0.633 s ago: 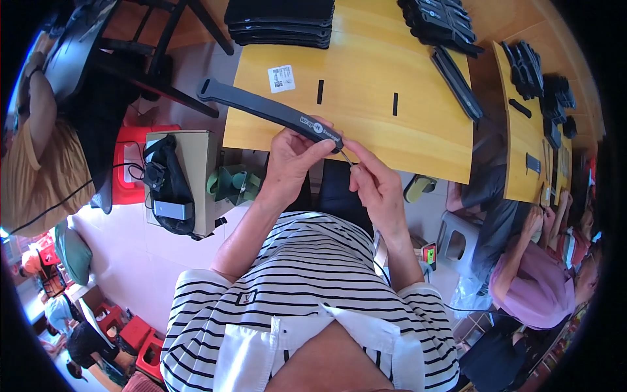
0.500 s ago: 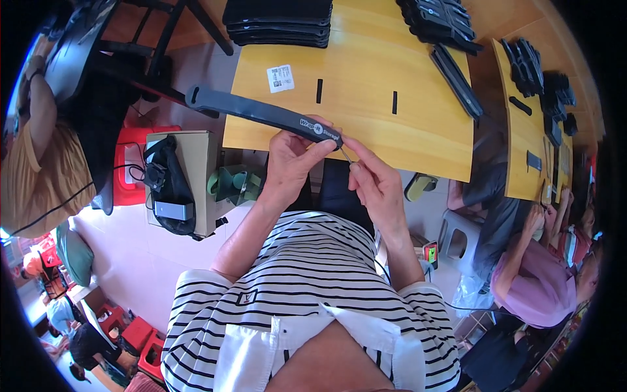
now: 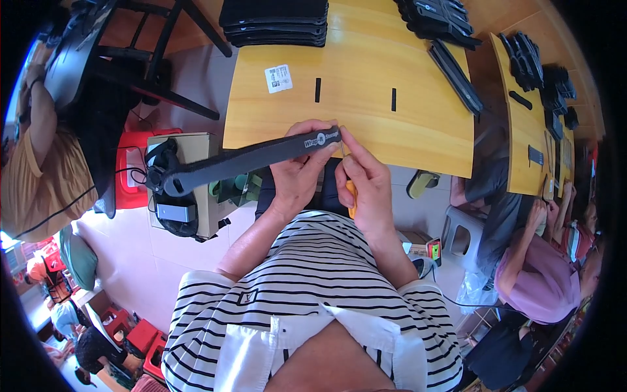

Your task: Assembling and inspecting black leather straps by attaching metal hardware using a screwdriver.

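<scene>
The left hand (image 3: pixel 302 171) is gripping the right end of a long dark strap (image 3: pixel 245 159) just in front of the table (image 3: pixel 366 124) edge, while the right hand (image 3: pixel 367 179), fingers closed around a small orange-handled tool (image 3: pixel 351 196), is working its tip at that same end. Doing this well is probably calling for the left hand clamping firmly and the tool tip staying steady. The strap's long axis is running left-right, its free end pointing left and slightly down toward the box (image 3: pixel 196 147).

The long strap (image 3: pixel 241 160) gripped in the left hand (image 3: pixel 297 176) looks like matt dark-grey plastic or rubber, smooth along its length. Just beyond both hands, the bench (image 3: pixel 366 124) is yellow wood with a smooth, slightly glossy top. The tool (image 3: pixel 351 194) in the right hand (image 3: pixel 366 189) shows a glossy orange plastic handle.
</scene>
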Available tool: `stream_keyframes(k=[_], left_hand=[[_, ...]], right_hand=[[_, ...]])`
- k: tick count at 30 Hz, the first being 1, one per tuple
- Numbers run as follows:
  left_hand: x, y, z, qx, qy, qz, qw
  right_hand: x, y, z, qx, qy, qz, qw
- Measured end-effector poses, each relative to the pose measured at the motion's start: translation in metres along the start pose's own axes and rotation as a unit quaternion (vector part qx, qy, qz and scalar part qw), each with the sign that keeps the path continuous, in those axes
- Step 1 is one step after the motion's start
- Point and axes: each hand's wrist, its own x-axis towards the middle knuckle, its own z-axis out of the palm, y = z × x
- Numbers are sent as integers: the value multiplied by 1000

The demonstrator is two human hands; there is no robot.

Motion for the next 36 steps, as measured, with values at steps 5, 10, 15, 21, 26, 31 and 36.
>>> stream_keyframes(k=[5, 10, 15, 21, 26, 31, 36], left_hand=[[4, 8, -4, -19, -33, -5, 999], [10, 8, -6, -106, -33, -89, 990], [-1, 11, 5, 24, 9, 6, 1000], [4, 9, -4, 86, -56, 49, 993], [17, 20, -13, -2, -111, -62, 992], [22, 26, -21, -78, -146, -194, 967], [22, 30, -33, -150, -196, -277, 929]], right_hand=[[3, 5, -7, -179, -3, -126, 976], [1, -2, 0, -22, -19, -56, 998], [1, 8, 5, -129, 46, -113, 984], [3, 0, -6, 18, -18, -40, 999], [0, -7, -12, -131, 18, -75, 988], [-1, -21, -23, -208, -27, -75, 975], [-6, -34, -18, -338, -96, -130, 927]])
